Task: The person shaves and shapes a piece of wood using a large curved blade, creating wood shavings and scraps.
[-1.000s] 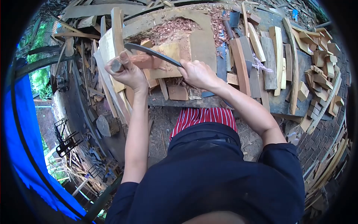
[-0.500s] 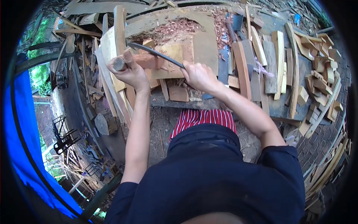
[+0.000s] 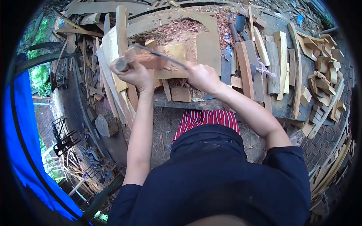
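My left hand (image 3: 136,77) is closed around a piece of reddish wood (image 3: 151,61) with a round greyish end (image 3: 121,65) toward the left. My right hand (image 3: 203,79) grips a long, dark, slightly curved blade (image 3: 166,57) by its handle, which the fingers hide. The blade slants up and left, overlapping the reddish wood in this view. Beneath and behind the work lies a pale wooden block (image 3: 175,52) on the bench.
Reddish wood shavings (image 3: 184,27) cover the back of the bench. Wooden strips (image 3: 273,67) lie to the right, with a heap of cut blocks (image 3: 326,75) farther over. Long boards (image 3: 121,30) stand at the left. A blue tarp (image 3: 26,143) hangs at far left.
The blade has shifted slightly right and is a little blurred. My right hand has turned slightly, and my left hand with the reddish wood has moved a touch to the right.
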Action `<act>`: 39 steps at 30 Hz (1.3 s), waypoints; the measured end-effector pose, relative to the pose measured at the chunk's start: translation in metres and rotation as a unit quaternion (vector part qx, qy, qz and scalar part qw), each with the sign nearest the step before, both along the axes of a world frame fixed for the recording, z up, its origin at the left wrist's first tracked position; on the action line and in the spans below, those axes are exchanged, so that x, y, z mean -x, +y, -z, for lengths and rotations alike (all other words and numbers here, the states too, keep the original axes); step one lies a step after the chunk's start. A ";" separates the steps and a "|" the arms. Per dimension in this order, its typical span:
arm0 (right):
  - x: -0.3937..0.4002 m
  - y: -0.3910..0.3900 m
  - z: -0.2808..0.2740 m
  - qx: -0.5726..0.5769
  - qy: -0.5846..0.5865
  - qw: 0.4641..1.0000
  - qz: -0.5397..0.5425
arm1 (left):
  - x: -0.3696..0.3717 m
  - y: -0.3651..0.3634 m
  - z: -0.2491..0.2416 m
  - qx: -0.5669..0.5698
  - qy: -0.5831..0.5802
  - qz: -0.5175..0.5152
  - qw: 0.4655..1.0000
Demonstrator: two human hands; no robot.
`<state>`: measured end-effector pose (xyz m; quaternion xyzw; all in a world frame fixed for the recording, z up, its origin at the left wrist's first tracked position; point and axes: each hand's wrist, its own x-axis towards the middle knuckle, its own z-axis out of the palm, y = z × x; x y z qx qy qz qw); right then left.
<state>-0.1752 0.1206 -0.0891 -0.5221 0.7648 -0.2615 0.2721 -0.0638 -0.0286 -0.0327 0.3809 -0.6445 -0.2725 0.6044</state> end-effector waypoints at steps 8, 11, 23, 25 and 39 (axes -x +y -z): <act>0.022 0.004 0.017 -0.060 -0.073 0.995 0.012 | -0.009 -0.006 0.000 0.011 -0.063 0.056 0.996; 0.031 0.004 0.002 -0.066 -0.085 0.994 -0.013 | -0.011 -0.005 -0.003 -0.029 -0.015 0.109 0.993; 0.025 0.006 0.051 -0.020 -0.064 0.998 0.010 | -0.030 -0.013 -0.004 -0.133 -0.022 0.172 0.976; 0.021 0.000 0.019 -0.006 -0.085 0.996 0.008 | -0.023 -0.008 -0.007 -0.131 -0.010 0.164 0.978; 0.008 -0.014 -0.009 0.053 -0.012 0.998 -0.024 | -0.018 -0.009 -0.007 -0.100 -0.023 0.132 0.986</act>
